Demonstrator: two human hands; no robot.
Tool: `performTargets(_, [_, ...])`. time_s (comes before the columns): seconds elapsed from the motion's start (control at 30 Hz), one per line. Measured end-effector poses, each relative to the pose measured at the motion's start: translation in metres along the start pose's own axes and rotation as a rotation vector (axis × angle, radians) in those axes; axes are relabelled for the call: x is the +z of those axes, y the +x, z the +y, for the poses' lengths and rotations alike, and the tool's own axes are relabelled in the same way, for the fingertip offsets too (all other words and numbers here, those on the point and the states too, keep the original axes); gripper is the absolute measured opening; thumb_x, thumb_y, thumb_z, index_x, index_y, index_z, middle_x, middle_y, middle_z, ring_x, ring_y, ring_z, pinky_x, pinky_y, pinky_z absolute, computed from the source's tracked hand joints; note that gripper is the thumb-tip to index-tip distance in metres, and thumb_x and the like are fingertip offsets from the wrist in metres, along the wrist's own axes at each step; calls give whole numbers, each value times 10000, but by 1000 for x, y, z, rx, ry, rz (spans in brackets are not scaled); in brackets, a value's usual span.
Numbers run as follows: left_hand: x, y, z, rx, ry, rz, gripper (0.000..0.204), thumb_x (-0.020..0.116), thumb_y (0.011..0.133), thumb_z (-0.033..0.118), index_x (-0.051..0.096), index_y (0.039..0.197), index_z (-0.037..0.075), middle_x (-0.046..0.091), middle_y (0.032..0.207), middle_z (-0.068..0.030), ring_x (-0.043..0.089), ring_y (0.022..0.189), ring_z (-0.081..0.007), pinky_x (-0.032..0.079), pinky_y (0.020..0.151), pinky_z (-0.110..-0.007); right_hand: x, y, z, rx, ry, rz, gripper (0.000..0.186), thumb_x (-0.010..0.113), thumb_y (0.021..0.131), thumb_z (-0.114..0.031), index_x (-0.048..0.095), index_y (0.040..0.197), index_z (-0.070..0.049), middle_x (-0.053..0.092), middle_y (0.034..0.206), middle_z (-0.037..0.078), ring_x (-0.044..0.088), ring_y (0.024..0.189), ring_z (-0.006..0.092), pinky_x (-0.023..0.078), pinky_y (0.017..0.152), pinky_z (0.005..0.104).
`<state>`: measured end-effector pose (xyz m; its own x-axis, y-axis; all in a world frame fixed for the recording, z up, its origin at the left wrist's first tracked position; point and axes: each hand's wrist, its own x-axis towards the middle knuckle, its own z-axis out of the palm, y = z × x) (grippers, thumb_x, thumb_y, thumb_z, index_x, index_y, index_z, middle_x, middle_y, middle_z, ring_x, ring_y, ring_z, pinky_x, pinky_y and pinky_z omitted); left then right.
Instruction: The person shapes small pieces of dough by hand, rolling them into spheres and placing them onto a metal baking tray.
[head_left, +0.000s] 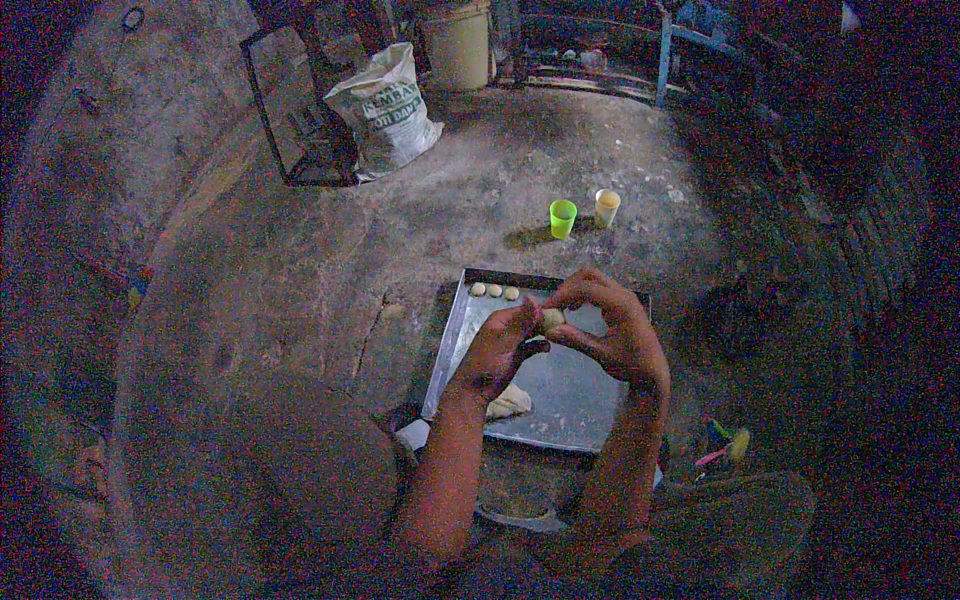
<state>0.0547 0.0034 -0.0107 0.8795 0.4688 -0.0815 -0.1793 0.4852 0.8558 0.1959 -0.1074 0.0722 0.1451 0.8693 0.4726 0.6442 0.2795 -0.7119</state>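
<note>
Pale and nearly round, a small dough-like ball [552, 318] is held between a person's two bare hands above the far half of a shallow metal tray [580, 395] on a worn floor [300, 270]. The right hand [612, 325] pinches it, forefinger arched over the far side and thumb reaching in from the near right; the left hand [503, 342] meets it from the left with bent fingers, though whether those fingers close on the ball or merely rest against it cannot be told. So even is its outline that it shows no clear long axis and points no particular way.

Three similar balls [495, 291] sit in the tray's far left corner, their row running left to right beside the far wall. A larger pale lump [511, 402] lies at the near left, partly hidden by the left wrist; its visible length runs roughly left to right, the right end tilted slightly toward the far side.

Beyond the tray stand a bright green cup [562, 220] and, just to its right and a little farther, a pale cup [607, 208]. Farther left, a white sack [385, 130] stands upright beside a dark frame [270, 115].
</note>
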Motion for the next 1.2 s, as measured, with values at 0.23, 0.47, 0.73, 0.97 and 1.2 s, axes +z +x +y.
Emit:
performTargets(0.23, [3, -2, -3, 91, -24, -12, 483, 514, 988, 484, 641, 1116, 35, 664, 1038, -47, 630, 966, -156, 507, 849, -316, 1, 1, 1, -12, 17, 23, 342, 851, 687, -174, 665, 941, -40, 644, 958, 80, 625, 910, 226, 492, 812, 351])
performTargets(0.47, [2, -1, -2, 36, -129, -36, 524, 498, 985, 511, 644, 1116, 25, 662, 982, -47, 630, 907, -145, 508, 812, -294, 5, 0, 7, -19, 1, 40, 402, 868, 656, -194, 684, 986, -55, 636, 907, 60, 615, 860, 214, 491, 788, 342])
performTargets(0.73, [6, 0, 5, 29, -70, 22, 564, 496, 974, 541, 662, 1080, 13, 660, 945, -41, 618, 845, -121, 500, 765, -248, 2, 2, -1, 14, -39, -26, 382, 851, 696, -208, 668, 990, -48, 619, 876, 47, 586, 823, 180, 477, 766, 323])
performTargets(0.97, [11, -3, 12, 35, 13, 29, 597, 499, 960, 571, 652, 1100, 12, 658, 957, -31, 619, 846, -121, 506, 777, -257, 4, 3, -1, -7, 63, 27, 318, 827, 729, -167, 666, 973, -42, 630, 909, 61, 589, 836, 187, 477, 766, 321])
performTargets(1.2, [8, 0, 8, -13, -132, 5, 577, 503, 962, 559, 659, 1086, 17, 664, 978, -35, 637, 896, -133, 512, 786, -275, 5, 3, 9, 41, 5, 18, 337, 831, 730, -169, 668, 999, -46, 631, 941, 63, 594, 863, 192, 481, 782, 329])
